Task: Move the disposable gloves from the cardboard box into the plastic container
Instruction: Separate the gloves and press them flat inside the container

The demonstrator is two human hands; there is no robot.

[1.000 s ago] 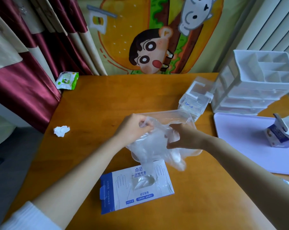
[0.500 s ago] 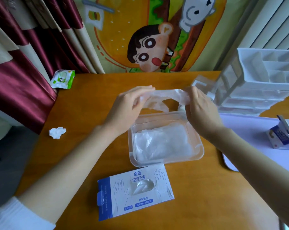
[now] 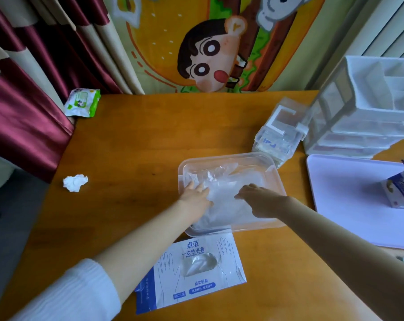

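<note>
Head view, from the left: a crumpled tissue (image 3: 75, 183) lies on the wooden surface (image 3: 131, 140) at 9 o'clock from the plastic container (image 3: 219, 157). The left hand (image 3: 196, 196) rests inside it, fingers spread flat, pressing the disposable gloves (image 3: 226, 193), a puffy heap of thin, crinkled, translucent film filling the shallow, round-cornered clear tub. At 6 o'clock, just beside its near rim, lies the flat cardboard box (image 3: 196, 272), with more film showing in its oval opening. The right hand (image 3: 259, 200) sits at the heap's 3 o'clock, fingers bent down on it; whether they pinch film cannot be told. Likely trouble: the springy, slippery film may puff back over the low rim once pressure lifts, or cling to skin and trail out.
</note>
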